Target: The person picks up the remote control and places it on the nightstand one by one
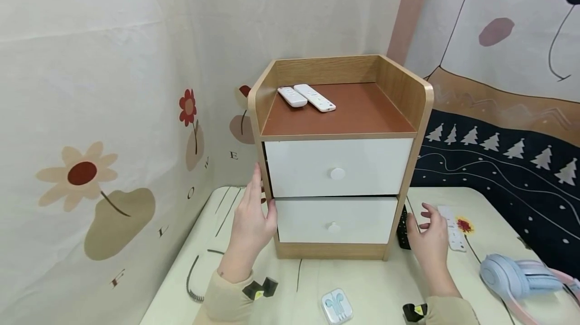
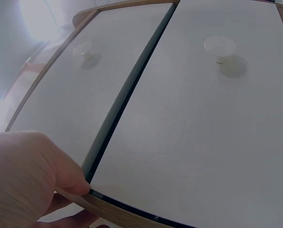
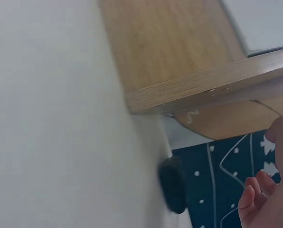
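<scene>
A small wooden cabinet [image 1: 331,251] with two white drawers stands on the table. The upper drawer [image 1: 303,166] and the lower drawer [image 1: 303,219] each have a round white knob. My left hand [image 1: 251,221] rests against the cabinet's left side, fingers straight up along it. In the left wrist view its thumb [image 2: 70,178] lies at the front edge, by the dark gap between the drawers. To the right of the cabinet, my right hand [image 1: 430,242] hovers with loosely bent fingers, holding nothing. Two white remotes, a shorter one [image 1: 292,96] and a longer one [image 1: 315,98], lie on the brown top.
A black object [image 1: 403,229] lies by the cabinet's right side, with a white power strip [image 1: 453,229] beyond my right hand. Blue and pink headphones [image 1: 507,274] are at the right. Earphones in a clear case [image 1: 337,306] lie in front. Printed cloth hangs behind.
</scene>
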Demonstrator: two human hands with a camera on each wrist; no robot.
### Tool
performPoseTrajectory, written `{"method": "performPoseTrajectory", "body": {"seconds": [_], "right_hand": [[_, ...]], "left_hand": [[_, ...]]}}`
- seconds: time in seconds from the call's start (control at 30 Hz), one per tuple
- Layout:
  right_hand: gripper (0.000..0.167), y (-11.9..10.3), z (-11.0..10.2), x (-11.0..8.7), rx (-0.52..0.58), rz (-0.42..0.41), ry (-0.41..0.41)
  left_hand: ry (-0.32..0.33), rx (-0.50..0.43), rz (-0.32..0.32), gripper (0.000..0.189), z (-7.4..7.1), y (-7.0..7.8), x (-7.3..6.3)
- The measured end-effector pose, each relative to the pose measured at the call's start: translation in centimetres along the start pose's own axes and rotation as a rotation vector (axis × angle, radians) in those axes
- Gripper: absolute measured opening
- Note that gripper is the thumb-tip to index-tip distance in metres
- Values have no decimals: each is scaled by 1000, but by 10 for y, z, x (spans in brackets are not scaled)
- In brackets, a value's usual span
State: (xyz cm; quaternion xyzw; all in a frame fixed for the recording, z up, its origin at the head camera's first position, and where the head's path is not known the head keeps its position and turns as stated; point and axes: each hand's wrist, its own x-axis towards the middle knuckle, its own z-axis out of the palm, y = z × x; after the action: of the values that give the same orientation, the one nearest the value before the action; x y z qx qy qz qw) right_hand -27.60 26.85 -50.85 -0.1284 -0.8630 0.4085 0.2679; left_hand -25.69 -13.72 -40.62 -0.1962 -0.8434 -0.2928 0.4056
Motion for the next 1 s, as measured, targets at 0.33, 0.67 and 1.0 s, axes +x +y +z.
{"method": "performPoseTrajectory", "body": {"seconds": [0.33,0.67,1.0], "right_hand": [[64,14,10,-6,-41,44,-52],[69,27,17,-8,-89,52,-96],[83,40,21,-6,-172,94,-257]], "left_hand": [[5,-2,16,94,0,0,1],[-1,5,1,94,-1,-2,0],[-10,3,-10,94,0,-1,0]]}}
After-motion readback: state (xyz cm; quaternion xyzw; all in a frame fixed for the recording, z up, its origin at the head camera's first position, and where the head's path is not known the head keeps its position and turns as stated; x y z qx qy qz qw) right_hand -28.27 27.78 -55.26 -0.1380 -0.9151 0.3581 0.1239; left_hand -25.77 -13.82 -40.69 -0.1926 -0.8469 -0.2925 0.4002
